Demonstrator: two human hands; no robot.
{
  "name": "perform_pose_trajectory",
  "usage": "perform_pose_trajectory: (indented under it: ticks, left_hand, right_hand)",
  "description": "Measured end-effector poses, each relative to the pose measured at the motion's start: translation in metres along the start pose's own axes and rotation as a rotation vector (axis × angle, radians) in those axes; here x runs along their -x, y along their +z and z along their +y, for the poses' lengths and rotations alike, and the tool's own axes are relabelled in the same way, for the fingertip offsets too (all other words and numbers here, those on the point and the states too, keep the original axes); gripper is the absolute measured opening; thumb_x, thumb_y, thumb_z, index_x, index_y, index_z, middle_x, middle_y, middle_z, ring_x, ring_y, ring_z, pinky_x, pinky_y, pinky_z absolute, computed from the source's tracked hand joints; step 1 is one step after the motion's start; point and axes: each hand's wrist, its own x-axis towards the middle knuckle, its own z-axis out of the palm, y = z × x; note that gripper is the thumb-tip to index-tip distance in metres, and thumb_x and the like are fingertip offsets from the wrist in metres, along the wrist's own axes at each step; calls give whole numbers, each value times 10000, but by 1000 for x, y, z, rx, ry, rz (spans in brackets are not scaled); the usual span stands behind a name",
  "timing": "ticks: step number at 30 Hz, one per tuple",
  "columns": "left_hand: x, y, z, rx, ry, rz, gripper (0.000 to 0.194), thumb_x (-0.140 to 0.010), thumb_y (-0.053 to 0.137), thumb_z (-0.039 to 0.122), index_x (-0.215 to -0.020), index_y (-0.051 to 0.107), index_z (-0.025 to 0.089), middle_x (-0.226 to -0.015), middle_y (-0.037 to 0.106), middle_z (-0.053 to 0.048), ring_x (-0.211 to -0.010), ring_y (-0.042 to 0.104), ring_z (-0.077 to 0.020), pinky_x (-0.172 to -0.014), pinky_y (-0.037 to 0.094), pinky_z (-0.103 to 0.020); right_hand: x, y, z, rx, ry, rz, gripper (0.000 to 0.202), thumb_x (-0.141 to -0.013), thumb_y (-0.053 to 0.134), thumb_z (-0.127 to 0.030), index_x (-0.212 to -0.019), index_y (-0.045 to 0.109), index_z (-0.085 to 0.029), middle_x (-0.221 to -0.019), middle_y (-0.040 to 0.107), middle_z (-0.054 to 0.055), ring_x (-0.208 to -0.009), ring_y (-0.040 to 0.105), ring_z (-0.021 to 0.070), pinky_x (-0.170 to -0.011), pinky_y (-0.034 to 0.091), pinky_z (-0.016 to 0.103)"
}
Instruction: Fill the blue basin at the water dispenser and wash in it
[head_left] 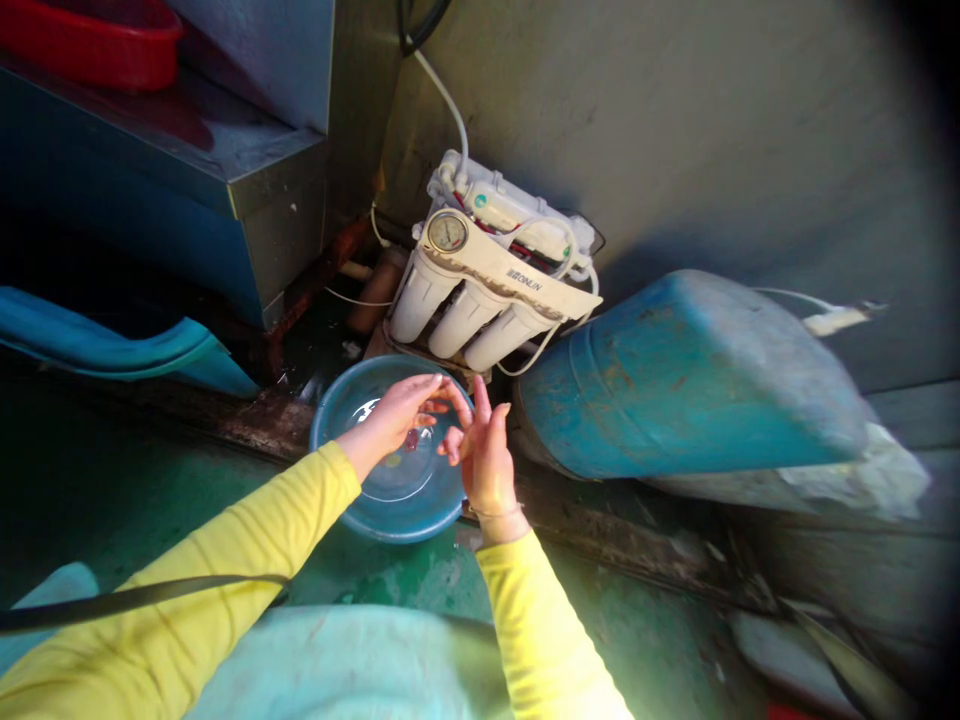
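A round blue basin [352, 522] on the green floor holds what looks like clear water. Inside it I make out a small reddish thing [411, 440] and a pale yellowish spot [392, 461], too small to name. Over the basin is my left hand [401, 408], fingers stretched toward the right and slightly bent, nothing visible in it. My right hand [487, 460] is held up by the basin's right rim, index finger and thumb raised apart, the other fingers partly curled. The fingertips of both hands meet or nearly meet; I cannot tell whether they touch.
Behind the basin stands a white water filter unit [517, 265] with a gauge and hoses. A tilted blue barrel [697, 380] leans at its right. A metal sink counter [277, 190] with a red tub [97, 45] fills the upper left. A blue trough-like piece [120, 345] lies below it.
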Motion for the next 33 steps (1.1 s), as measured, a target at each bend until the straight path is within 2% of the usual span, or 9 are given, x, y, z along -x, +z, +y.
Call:
perform_pose_trajectory:
  ticks: [5,12,15,17,20,23,25,29,33]
  left_hand:
    - [-1,1,6,-355,157,83,341,-693,670,378,-938,655,142,-886,675,-73,-709,603,-135,-528,447,-208]
    - [0,4,8,-545,229,74,256,-728,605,322,-897,655,136,-839,677,-55,-667,587,-133,-523,441,-210]
    - [1,2,10,-604,239,53,222,-761,554,314,-864,653,144,-802,662,-49,-644,577,-132,-508,429,-208]
    - [2,2,11,-702,326,42,188,-776,528,291,-820,654,159,-768,652,-41,-646,569,-132,-520,415,-208]
    - [4,2,12,-876,495,86,122,-750,531,213,-706,640,182,-705,625,-25,-662,548,-133,-566,393,-212]
    - [5,3,13,-932,574,156,104,-688,540,132,-624,602,186,-642,577,-5,-637,509,-127,-589,368,-218]
    - [5,4,13,-867,539,152,97,-676,538,132,-610,586,182,-625,557,4,-611,493,-119,-570,361,-214]
    - [3,4,15,-629,275,72,99,-720,543,258,-712,598,176,-668,557,15,-496,452,-88,-449,346,-202]
    - [1,2,18,-481,110,5,190,-711,589,329,-788,618,157,-689,584,-5,-536,495,-89,-414,339,-171]
  right_hand:
    - [-3,-8,-3,97,-41,39,614,-856,161,-632,-1400,219,-353,-1414,403,64,-416,376,30,-466,433,261]
    - [0,-19,4,565,-206,-3,564,-893,207,-553,-1416,171,-346,-1381,447,68,-460,403,57,-503,414,278]
    - [2,-21,0,731,-240,-32,537,-908,212,-511,-1418,159,-353,-1354,479,42,-518,480,86,-525,418,282]
    - [4,-21,-4,816,-247,-41,533,-909,238,-497,-1417,162,-356,-1343,493,27,-635,564,124,-603,451,298]
    - [7,-18,-5,865,-261,-61,553,-894,324,-485,-1413,199,-340,-1347,491,34,-771,617,170,-746,470,342]
    - [6,-16,-4,766,-255,-58,562,-878,361,-502,-1401,245,-335,-1326,512,45,-631,584,133,-681,478,323]
    - [4,-15,-2,604,-224,-21,564,-879,309,-540,-1400,247,-333,-1297,537,50,-513,503,87,-594,469,292]
    - [-2,-14,-3,204,-98,36,616,-867,161,-610,-1399,243,-310,-1238,576,66,-431,418,47,-537,470,263]
    - [-5,-16,-6,94,-66,58,631,-856,175,-629,-1380,287,-297,-1183,609,65,-412,406,37,-530,476,252]
